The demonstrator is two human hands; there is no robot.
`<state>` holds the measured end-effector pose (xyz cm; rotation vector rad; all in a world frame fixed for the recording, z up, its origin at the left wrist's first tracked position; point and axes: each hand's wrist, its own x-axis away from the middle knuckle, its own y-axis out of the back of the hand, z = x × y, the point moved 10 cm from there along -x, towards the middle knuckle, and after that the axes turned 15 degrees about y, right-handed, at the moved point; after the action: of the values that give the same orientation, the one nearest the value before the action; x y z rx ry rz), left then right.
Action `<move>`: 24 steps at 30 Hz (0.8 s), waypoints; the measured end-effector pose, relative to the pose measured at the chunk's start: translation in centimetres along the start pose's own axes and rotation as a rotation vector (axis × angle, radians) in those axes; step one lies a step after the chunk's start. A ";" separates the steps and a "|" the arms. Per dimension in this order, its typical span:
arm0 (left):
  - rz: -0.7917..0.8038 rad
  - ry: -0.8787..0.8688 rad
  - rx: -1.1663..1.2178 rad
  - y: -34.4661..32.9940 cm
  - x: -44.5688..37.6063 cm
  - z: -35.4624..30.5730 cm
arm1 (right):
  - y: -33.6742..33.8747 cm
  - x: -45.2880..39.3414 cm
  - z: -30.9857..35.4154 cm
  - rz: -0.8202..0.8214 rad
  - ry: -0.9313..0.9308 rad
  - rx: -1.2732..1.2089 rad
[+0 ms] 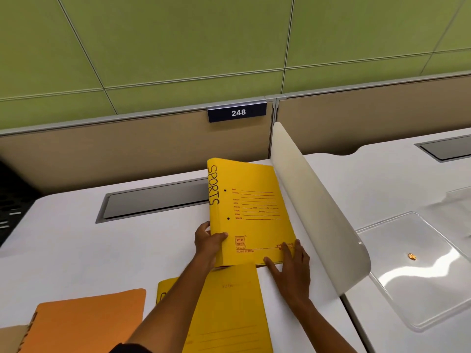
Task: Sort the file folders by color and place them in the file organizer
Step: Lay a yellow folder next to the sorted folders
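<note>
My left hand [207, 242] grips the near-left corner of the yellow card file folder marked SPORTS [248, 212], thumb curled over the cover, fingers underneath and out of sight. My right hand [293, 266] lies flat, fingers spread straight, pressing the folder's near-right edge against the white desk [76, 250]. The folder sits tilted, spine side raised, its right side just beside the curved white desk divider [313, 200], probably so I can square it up before filing. A second yellow folder [229, 309] lies nearer, partly under my left forearm; an orange card folder [84, 324] lies near left, apart, so colours look grouped already. No organizer is clearly visible; the dark perforated object [12, 207] far left might be it.
</note>
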<state>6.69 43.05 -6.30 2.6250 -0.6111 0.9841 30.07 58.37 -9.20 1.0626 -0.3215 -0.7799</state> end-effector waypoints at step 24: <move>0.142 -0.374 0.235 6.4 10.7 -5.5 | 6.6 -3.2 5.0 -0.159 -0.126 -0.659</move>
<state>7.84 36.51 5.61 3.0429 -0.8199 0.6330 27.68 59.04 -0.71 0.4214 -0.0694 -1.0066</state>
